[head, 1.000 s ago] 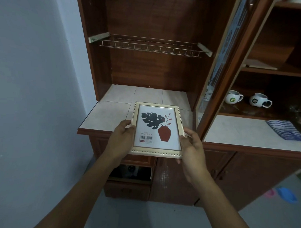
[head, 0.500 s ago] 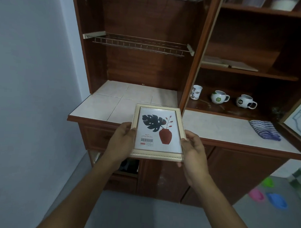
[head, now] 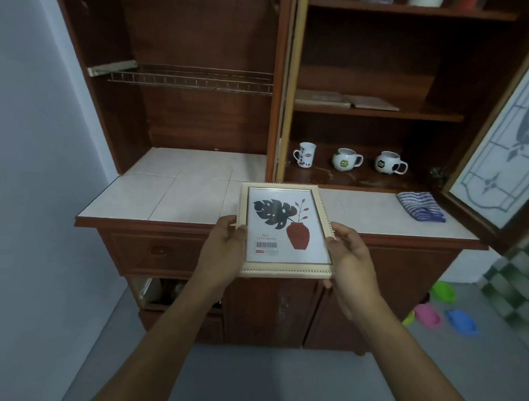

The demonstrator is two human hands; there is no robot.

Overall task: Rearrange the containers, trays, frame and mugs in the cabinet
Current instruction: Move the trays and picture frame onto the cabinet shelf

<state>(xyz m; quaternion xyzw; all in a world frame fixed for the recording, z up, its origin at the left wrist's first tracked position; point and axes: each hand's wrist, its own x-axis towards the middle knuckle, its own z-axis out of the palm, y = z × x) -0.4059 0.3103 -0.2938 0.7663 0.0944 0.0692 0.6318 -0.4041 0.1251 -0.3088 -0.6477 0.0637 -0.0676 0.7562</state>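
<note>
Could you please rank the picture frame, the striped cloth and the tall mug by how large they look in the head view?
1. picture frame, though it is held nearest the camera, which exaggerates it.
2. striped cloth.
3. tall mug, farthest back.

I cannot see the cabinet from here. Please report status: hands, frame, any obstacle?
Left hand and right hand grip the frame by its sides. Frame in air, before the counter. Mugs on shelf behind; path looks clear.

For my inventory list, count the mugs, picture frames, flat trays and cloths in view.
Mugs: 3
Picture frame: 1
Flat trays: 2
Striped cloth: 1
Total: 7
</note>
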